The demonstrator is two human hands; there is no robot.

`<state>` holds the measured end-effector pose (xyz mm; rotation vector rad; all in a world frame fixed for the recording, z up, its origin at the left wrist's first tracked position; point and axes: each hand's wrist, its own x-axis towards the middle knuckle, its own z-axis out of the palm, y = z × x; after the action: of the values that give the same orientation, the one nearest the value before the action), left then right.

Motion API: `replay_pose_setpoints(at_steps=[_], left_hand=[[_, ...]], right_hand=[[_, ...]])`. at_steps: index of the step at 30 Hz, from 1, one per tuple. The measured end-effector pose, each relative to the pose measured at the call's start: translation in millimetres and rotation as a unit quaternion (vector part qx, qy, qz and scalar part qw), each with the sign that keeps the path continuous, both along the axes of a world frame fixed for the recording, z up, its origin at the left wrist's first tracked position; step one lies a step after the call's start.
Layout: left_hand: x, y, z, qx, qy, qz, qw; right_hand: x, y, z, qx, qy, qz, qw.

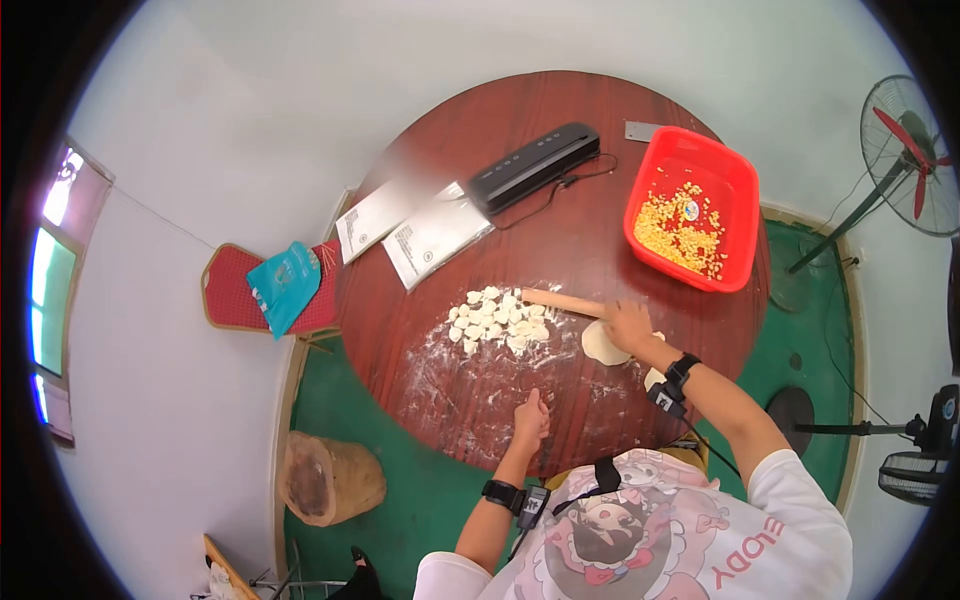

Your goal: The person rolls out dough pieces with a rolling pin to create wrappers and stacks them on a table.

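a red rectangular plastic basin [742, 190] holds small yellow pieces [672, 235]. a long black corded appliance [538, 166] lies near two flat white printed packs [436, 242]. a shiny teal bag [287, 287] rests on a red-covered chair [227, 285]; a brown cylindrical wooden stump [355, 482] stands on the green floor [328, 400].

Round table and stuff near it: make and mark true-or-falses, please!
1. The right hand holds a rolling pin. True.
2. The basin is blue. False: the basin is red.
3. A flat dough round lies near the right hand. True.
4. The small dough pieces lie in the basin. False: they lie on the table.
5. A turquoise packet lies on the chair. True.
6. The left hand holds the basin. False: nothing shows in the left hand.
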<state>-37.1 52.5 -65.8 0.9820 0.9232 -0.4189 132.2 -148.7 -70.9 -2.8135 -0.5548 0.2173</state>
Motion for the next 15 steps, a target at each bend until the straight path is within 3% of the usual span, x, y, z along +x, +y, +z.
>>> replay_pose_setpoints(at_steps=[1, 3, 4, 5, 6, 7, 9, 10, 12, 13, 15], left_hand=[[0, 1, -3, 0.001, 0.002, 0.003, 1.000], [-2, -2, -8, 0.129, 0.029, -0.050, 0.990], [-3, -4, -31, 0.128, 0.032, -0.050, 0.990], [-5, -4, -70, 0.284, -0.087, -0.097, 0.950], [-7, -5, -91, 0.428, -0.203, -0.141, 0.870], [-5, -8, -70, 0.427, -0.201, -0.143, 0.870], [2, -16, -34, 0.492, -0.315, -0.235, 0.777], [2, -17, -34, 0.491, -0.314, -0.235, 0.778], [1, -19, -36, 0.530, -0.392, -0.315, 0.682], [1, -17, -38, 0.530, -0.392, -0.316, 0.683], [0, -14, -39, 0.539, -0.426, -0.394, 0.610]], right_hand=[[4, -3, -4, 0.001, 0.002, 0.003, 1.000], [10, -6, -13, -0.036, -0.033, 0.020, 0.999], [14, -6, -18, -0.037, -0.030, 0.020, 0.999], [17, -6, -22, -0.047, -0.025, 0.030, 0.998], [20, -7, -24, -0.057, -0.020, 0.039, 0.997], [20, -6, -19, -0.057, -0.017, 0.038, 0.997], [18, -4, -7, 0.004, 0.030, 0.013, 0.999], [13, -5, 2, 0.003, 0.032, 0.013, 0.999], [-3, -9, 19, 0.073, 0.002, 0.044, 0.996], [-9, -11, 24, 0.073, 0.003, 0.043, 0.996], [-24, -17, 29, 0.148, -0.008, 0.071, 0.986]])
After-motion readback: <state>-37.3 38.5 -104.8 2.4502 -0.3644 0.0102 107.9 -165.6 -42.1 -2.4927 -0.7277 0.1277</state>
